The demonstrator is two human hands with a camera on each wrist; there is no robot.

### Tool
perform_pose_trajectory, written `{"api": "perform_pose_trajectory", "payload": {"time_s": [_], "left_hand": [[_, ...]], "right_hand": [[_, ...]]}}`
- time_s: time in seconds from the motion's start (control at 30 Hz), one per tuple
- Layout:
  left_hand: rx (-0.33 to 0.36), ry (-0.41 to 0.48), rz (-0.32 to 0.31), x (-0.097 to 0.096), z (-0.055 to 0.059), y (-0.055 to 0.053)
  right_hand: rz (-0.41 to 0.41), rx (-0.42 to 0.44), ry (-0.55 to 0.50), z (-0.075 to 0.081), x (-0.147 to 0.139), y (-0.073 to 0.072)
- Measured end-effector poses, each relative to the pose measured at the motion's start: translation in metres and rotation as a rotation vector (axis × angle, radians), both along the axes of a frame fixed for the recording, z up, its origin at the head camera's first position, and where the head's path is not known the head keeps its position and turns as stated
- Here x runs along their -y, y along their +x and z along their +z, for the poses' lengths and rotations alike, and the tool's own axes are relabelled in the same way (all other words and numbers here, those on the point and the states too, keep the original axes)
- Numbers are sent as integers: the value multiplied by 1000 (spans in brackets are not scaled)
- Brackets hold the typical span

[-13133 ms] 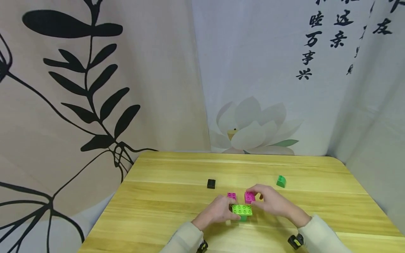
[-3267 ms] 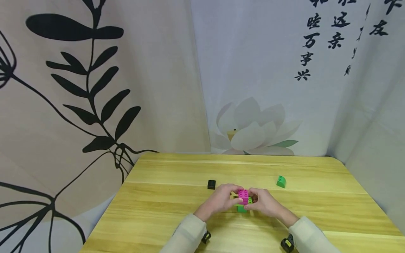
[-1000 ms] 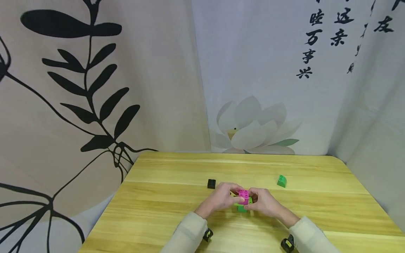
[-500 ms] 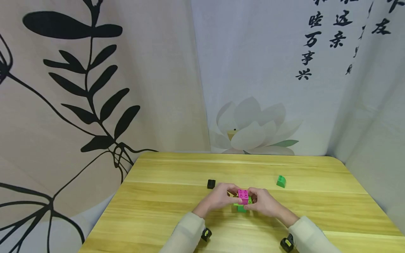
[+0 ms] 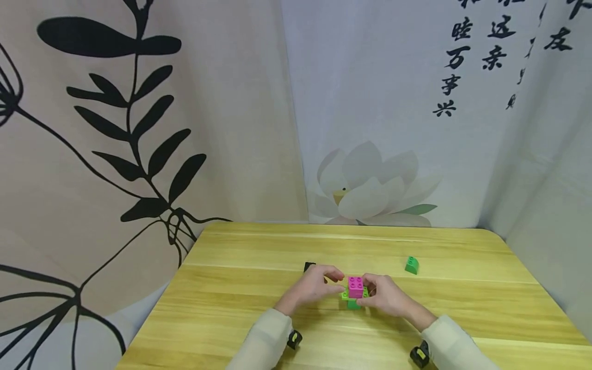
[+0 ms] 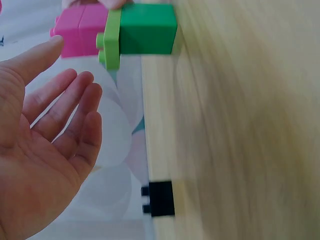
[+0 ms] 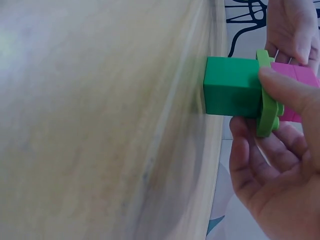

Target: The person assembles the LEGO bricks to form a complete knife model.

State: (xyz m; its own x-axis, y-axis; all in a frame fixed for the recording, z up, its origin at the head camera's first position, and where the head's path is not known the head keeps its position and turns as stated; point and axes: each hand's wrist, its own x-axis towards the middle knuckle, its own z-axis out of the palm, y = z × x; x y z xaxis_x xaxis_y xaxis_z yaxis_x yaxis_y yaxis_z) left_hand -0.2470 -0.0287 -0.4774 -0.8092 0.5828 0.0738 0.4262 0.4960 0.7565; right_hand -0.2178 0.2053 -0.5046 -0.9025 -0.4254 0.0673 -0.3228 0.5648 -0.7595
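Observation:
A small stack of toy building bricks stands on the table: a green brick (image 7: 232, 87) below, a lime-green plate (image 6: 112, 42) above it, and two pink bricks (image 5: 355, 287) stacked on top. My right hand (image 5: 388, 296) grips the stack from the right, its thumb on the plate's near edge and fingers at the far side. To the left, my left hand (image 5: 314, 284) is off the bricks, fingers loosely bent with nothing in them. Its thumb tip is close to the pink bricks in the left wrist view. Behind it lies a black brick (image 6: 161, 199), partly hidden in the head view.
A green brick with a sloped side (image 5: 411, 265) lies farther back on the right of the wooden table (image 5: 259, 252). A printed curtain (image 5: 250, 128) hangs behind the far edge.
Earlier, two pink bricks were apart; now they are stacked on the lime-green plate. In the last half second my left hand has let go and drawn left, partly covering the black brick.

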Motion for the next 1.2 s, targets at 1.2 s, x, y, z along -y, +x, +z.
{"api": "perform_pose_trajectory", "payload": {"time_s": [1.2], "left_hand": [[-100,-335,58,46,-20,-49]], "right_hand": [[-11,-9,20,3,0,3]]}}
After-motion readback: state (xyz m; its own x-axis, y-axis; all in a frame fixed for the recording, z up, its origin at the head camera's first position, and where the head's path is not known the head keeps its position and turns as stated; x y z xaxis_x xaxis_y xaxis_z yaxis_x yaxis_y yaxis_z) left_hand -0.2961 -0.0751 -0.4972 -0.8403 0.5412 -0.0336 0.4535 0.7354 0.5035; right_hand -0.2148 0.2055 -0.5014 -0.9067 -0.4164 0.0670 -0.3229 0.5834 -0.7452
